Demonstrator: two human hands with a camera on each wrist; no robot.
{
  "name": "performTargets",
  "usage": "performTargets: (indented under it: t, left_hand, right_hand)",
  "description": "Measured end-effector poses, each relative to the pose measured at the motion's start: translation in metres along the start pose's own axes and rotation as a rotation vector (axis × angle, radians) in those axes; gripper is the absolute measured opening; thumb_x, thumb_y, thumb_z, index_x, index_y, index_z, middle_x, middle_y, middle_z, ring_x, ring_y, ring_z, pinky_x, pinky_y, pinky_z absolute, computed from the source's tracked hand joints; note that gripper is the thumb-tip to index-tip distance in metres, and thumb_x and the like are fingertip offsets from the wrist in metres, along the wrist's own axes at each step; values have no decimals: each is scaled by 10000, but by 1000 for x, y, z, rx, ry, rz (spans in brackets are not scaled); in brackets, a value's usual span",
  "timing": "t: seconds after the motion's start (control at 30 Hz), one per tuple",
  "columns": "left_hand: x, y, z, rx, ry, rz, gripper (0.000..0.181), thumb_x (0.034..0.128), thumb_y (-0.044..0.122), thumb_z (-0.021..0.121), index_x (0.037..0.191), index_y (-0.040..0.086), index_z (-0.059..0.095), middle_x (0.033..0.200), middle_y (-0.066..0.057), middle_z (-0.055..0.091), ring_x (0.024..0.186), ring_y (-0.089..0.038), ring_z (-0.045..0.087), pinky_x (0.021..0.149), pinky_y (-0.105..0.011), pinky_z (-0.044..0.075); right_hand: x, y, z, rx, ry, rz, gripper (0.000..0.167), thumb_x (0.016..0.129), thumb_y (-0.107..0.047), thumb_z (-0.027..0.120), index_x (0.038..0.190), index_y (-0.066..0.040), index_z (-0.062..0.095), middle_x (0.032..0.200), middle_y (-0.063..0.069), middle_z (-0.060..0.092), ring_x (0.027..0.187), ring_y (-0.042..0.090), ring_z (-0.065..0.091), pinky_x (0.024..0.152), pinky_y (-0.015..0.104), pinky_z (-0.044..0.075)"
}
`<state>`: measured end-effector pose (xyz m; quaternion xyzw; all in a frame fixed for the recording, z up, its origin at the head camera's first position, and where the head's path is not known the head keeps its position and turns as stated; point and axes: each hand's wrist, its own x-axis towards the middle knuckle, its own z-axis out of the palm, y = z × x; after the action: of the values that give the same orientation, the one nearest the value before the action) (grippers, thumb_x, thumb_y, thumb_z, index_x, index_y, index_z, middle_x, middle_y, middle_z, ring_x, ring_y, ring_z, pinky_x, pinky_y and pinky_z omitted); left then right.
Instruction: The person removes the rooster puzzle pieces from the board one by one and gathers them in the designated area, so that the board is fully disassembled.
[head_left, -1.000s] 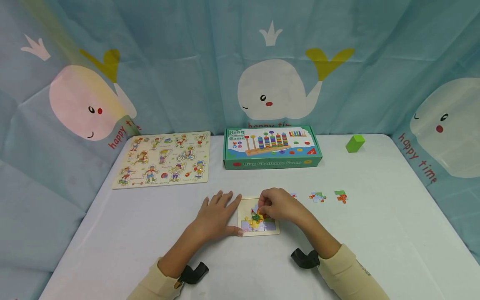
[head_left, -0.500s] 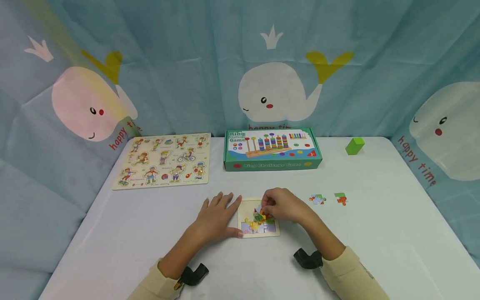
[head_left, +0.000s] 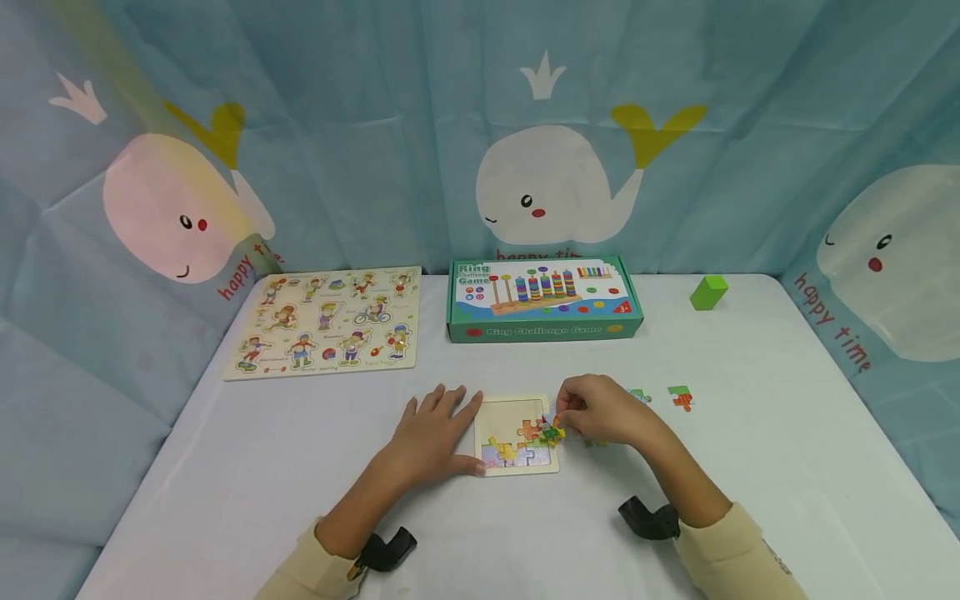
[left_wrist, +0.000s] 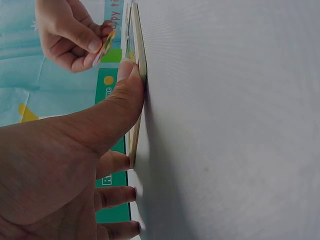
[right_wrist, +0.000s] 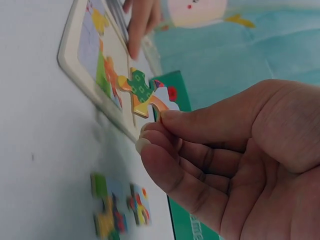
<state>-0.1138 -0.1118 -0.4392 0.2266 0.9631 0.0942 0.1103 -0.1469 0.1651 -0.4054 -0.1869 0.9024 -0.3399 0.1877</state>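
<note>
A small wooden jigsaw tray [head_left: 495, 414] lies on the white table, with joined pieces along its bottom and right side. My left hand [head_left: 431, 437] rests at the tray's left edge with fingers spread and the thumb on the frame's lower corner. My right hand [head_left: 603, 408] pinches a jigsaw piece [right_wrist: 140, 87] between thumb and fingers, just over the tray's right edge. Green, yellow and orange show on that piece, which is raised above the tray in the right wrist view. Inside the tray, an orange-red piece [head_left: 528, 431] sits above the bottom row.
Loose jigsaw pieces [head_left: 682, 398] lie right of the tray, some partly hidden by my right hand. A green Ring Challenge Game box [head_left: 546, 332] stands behind. A wooden picture board [head_left: 322, 323] lies back left, a green block [head_left: 708, 293] back right. A whale-print curtain [head_left: 420, 150] surrounds the table.
My right hand has moved right from over the tray to its right edge, carrying the jigsaw piece. The orange-red piece in the tray has come into clearer view. My left hand stays put.
</note>
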Motion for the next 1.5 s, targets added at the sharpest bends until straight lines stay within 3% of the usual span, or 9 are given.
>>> performTargets:
  t: [0.47,1.03,1.5]
  left_hand:
    - [1,-1,2,-11,-7,-3,984,767,612,783,1551,154,404,1561,-149,378,1439,-432,283,1086,-684,261]
    - [1,-1,4,-9,-7,-6,983,766,608,785,1553,163,401,1560,-146,378,1439,-429,283,1086,-685,262]
    - [1,1,2,-15,-7,-7,982,766,601,791,1549,152,406,1560,-154,378,1439,-434,281,1087,-687,255]
  right_hand:
    - [-24,31,-27,20,-47,23,121,885,1,679,810,-70,617,641,31,601,595,144,543,580,312,456]
    - [-49,74,-55,63,-95,151,99,887,-20,701,836,-42,619,657,51,600,616,191,564,574,312,484]
    - [-50,81,-62,74,-147,200,112,883,26,684,815,-32,617,654,58,586,609,196,557,578,338,508]
